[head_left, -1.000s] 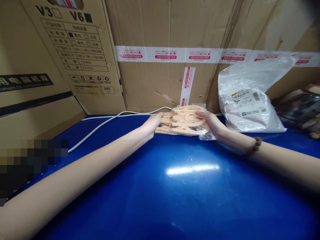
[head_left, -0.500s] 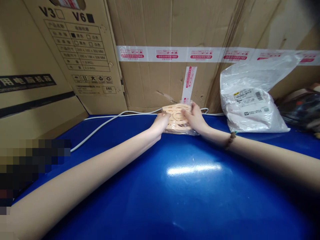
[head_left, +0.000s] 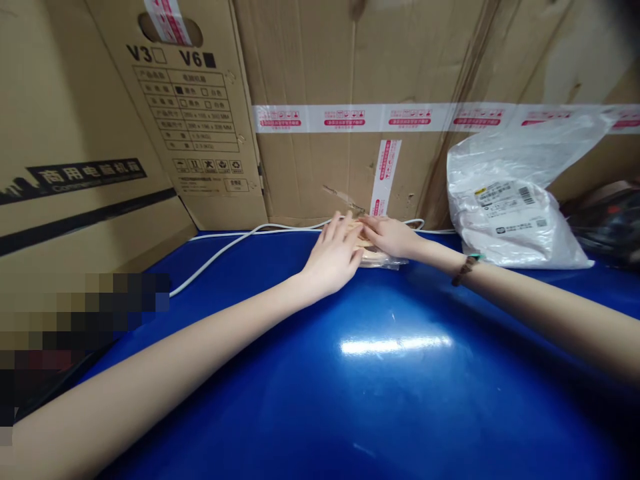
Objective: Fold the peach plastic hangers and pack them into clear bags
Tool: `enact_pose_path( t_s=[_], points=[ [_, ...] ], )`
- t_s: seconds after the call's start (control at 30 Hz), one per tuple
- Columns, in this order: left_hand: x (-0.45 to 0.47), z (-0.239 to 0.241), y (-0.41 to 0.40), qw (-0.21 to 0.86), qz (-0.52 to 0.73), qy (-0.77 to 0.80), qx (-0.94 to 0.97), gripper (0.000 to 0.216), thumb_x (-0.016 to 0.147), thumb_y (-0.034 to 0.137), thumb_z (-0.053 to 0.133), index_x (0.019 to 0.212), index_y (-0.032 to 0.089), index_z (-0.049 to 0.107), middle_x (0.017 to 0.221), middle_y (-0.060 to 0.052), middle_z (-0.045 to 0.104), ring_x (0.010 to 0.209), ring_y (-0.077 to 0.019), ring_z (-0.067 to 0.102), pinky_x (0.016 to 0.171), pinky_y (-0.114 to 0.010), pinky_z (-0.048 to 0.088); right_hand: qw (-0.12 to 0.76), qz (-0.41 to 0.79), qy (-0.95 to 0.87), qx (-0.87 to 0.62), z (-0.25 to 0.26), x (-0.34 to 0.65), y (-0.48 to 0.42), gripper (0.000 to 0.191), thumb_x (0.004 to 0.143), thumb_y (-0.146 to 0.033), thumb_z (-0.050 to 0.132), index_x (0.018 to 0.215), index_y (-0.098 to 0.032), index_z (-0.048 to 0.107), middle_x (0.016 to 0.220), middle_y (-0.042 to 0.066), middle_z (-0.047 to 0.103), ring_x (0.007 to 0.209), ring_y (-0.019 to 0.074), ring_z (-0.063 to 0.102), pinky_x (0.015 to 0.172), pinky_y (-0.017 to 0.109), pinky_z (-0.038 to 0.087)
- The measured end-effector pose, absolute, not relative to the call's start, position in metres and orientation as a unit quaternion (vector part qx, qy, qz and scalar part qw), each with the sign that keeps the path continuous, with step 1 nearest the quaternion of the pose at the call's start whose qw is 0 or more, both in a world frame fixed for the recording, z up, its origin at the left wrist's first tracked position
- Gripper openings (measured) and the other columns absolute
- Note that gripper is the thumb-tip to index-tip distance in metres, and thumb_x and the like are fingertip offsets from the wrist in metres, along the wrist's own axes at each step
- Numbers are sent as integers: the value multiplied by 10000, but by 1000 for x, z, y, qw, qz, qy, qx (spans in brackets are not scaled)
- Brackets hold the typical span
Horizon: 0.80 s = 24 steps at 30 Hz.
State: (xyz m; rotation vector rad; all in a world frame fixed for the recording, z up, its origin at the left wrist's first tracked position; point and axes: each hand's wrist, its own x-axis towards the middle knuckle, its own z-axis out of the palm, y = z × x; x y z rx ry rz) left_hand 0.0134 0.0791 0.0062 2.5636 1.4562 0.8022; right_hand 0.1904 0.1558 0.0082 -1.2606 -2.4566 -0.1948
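Both hands have moved from gripping the ends of the packet (head_left: 381, 259) half a second ago to lying on top of it, and the packet is now pressed lower and mostly covered. Left hand (head_left: 333, 257) is open, palm down, fingers spread and pointing toward the far edge of the blue tabletop (head_left: 350, 400). Right hand (head_left: 387, 235) is also open and flat, its fingers meeting the left fingertips over the packet. Only a peach sliver and a clear plastic rim show beneath the hands. Packet lies at the middle of the tabletop's far edge, against the cardboard box (head_left: 320, 167) with the red-and-white tape. White cable (head_left: 225, 245) runs along that edge to the left. White bag (head_left: 505, 207) stands near the far right corner, apart from the hands. Bead bracelet (head_left: 465, 270) sits on the right wrist.
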Motion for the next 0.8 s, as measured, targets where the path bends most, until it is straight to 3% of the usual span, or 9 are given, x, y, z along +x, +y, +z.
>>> enact_pose_path(
  t_s=[0.07,0.13,0.27,0.47,0.6,0.8],
  points=[
    [9,9,75,-27,181,452,873,541,979,308,360,1478,106,303,1566,-126,273,1474,-251,125,1196,-427,116,172,-80,-872,-451,10,190,155,479,999,-370,287,1294,-96,546,1310,190,597,1206,291,568,977,423,437],
    [6,11,71,-25,137,462,876,577,992,381,330,1493,101,269,1559,-138,284,1458,-265,194,1181,-440,177,163,-92,-873,-451,13,191,154,486,995,-387,304,1281,-86,555,1295,202,605,1212,300,562,994,447,422],
    [2,14,59,-32,106,483,868,657,978,488,341,1491,85,267,1561,-175,255,1460,-315,162,1171,-475,186,164,-121,-883,-423,23,194,134,486,991,-406,322,1287,-102,558,1370,179,551,1324,300,448,1072,522,321],
    [1,15,27,-40,78,470,878,702,966,509,365,1472,30,285,1561,-214,223,1462,-331,129,1174,-471,175,197,-205,-912,-296,22,190,54,511,977,-386,375,1341,-56,513,1392,158,534,1328,272,442,1141,467,272],
    [-1,9,11,-39,81,427,900,754,934,543,431,1470,32,290,1565,-212,212,1465,-312,137,1183,-445,170,174,-181,-914,-319,3,193,19,503,964,-340,411,1353,-34,503,1391,162,536,1307,276,471,1090,441,381],
    [-4,0,9,-2,63,361,930,651,984,504,326,1471,73,306,1563,-182,241,1463,-288,163,1179,-433,195,168,-135,-918,-334,-11,205,18,485,956,-333,431,1312,-23,541,1354,180,564,1239,284,539,1003,424,482]
  ],
)
